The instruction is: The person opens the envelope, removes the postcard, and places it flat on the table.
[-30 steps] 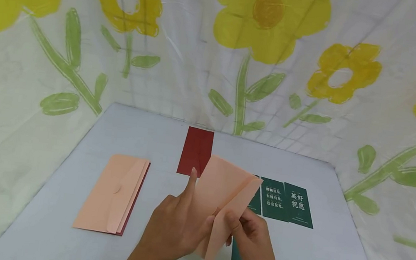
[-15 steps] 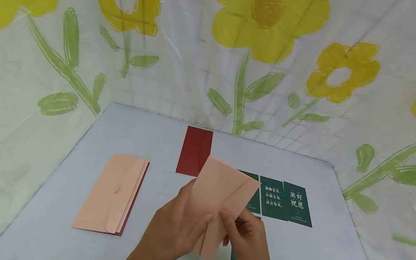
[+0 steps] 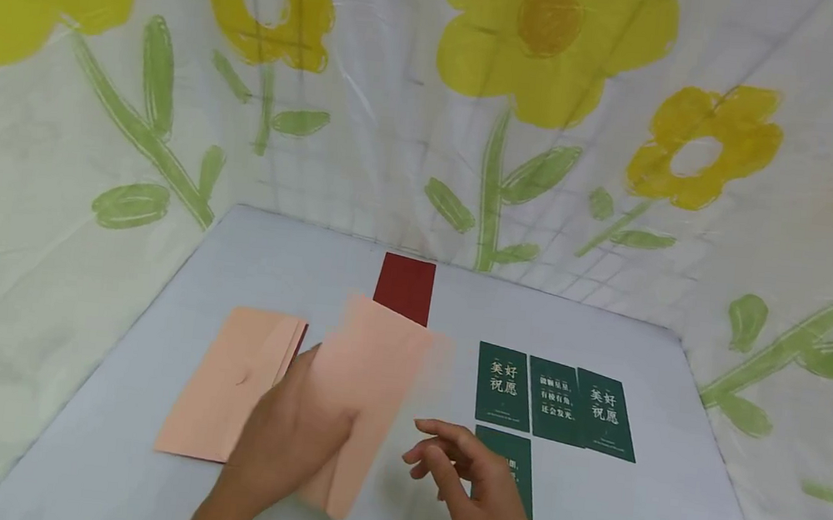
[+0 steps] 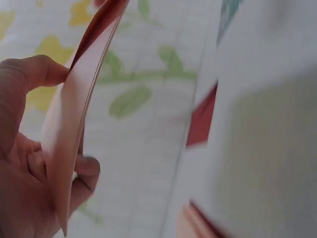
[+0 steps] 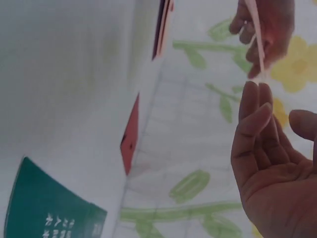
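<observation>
My left hand [image 3: 282, 435] holds a pale pink envelope [image 3: 379, 365] up over the middle of the table, its edges blurred. In the left wrist view the thumb lies on one face of the envelope [image 4: 74, 109] and fingers curl behind it. Apart from the envelope, to its right, my right hand [image 3: 481, 488] hangs in the air with loosely bent fingers and nothing between them. Beneath that hand lies a dark green card [image 3: 517, 504], partly covered. The right wrist view also shows the right hand [image 5: 275, 163] without anything in it.
A stack of pink envelopes [image 3: 220, 383] with a dark red edge lies at the left. At the back lies a red envelope [image 3: 404, 288], partly hidden behind the held one. Three green cards [image 3: 554, 399] with white writing form a row at the right. A flowered curtain [image 3: 367, 146] hangs behind.
The right hand has let go of the envelope and drawn away from it. The left hand has moved left with the envelope, baring more of the green cards.
</observation>
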Motion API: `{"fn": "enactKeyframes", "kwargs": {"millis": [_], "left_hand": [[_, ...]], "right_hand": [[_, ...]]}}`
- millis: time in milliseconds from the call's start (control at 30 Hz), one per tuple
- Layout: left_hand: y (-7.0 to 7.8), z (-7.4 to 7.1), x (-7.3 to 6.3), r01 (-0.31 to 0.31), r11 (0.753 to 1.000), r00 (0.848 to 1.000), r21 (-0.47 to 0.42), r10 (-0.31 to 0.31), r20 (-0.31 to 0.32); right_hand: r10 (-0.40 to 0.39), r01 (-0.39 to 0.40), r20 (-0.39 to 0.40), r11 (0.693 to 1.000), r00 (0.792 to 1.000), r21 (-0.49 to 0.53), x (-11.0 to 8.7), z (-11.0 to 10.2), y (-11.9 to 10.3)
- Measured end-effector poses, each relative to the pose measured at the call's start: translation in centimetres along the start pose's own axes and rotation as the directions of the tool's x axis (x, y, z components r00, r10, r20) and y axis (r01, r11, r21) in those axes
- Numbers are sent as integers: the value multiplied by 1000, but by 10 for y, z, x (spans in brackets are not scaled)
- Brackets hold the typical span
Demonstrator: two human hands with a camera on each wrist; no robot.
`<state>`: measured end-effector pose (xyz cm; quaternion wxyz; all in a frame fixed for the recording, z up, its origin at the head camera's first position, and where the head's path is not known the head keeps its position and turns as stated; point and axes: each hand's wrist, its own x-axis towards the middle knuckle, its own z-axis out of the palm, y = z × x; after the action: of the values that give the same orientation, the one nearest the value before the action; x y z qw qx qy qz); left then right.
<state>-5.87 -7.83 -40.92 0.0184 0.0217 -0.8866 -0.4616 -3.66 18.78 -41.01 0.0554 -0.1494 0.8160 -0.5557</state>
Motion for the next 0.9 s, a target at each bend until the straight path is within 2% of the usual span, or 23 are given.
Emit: {"fn": "enactKeyframes", "kwargs": {"millis": [100, 167, 233, 300, 467, 600, 667, 767, 900], "left_hand": [[-24, -30, 6, 68, 995, 997, 77, -65, -51], [-42, -47, 11, 82, 991, 994, 102, -73, -83], [-58, -59, 16, 90, 988, 991, 126, -76, -112], [-73, -64, 24, 86, 984, 990, 157, -67, -125], [-106, -59, 37, 112, 953, 993, 282, -100, -56], [-117, -50, 37, 138, 931, 990, 338, -139, -20], [-117, -46, 37, 134, 930, 991, 344, -129, -38], [-116, -43, 35, 116, 925, 991, 361, -86, -99], [-115, -39, 32, 98, 909, 987, 404, -37, -155]], "right_hand": [[42, -42, -7, 999, 999, -18, -5, -7, 8], [75, -76, -27, 997, 997, -31, -7, -12, 12], [98, -100, -53, 994, 994, -43, -9, -17, 15], [130, -134, -79, 990, 988, -51, -11, -21, 18], [213, -218, -98, 975, 972, -33, -12, -25, 21], [197, -201, -101, 979, 975, -34, -10, -26, 23], [178, -183, -103, 982, 979, -41, -9, -27, 23], [160, -166, -104, 985, 982, -50, -8, -29, 24], [141, -147, -89, 987, 986, -66, -7, -31, 24]]}}
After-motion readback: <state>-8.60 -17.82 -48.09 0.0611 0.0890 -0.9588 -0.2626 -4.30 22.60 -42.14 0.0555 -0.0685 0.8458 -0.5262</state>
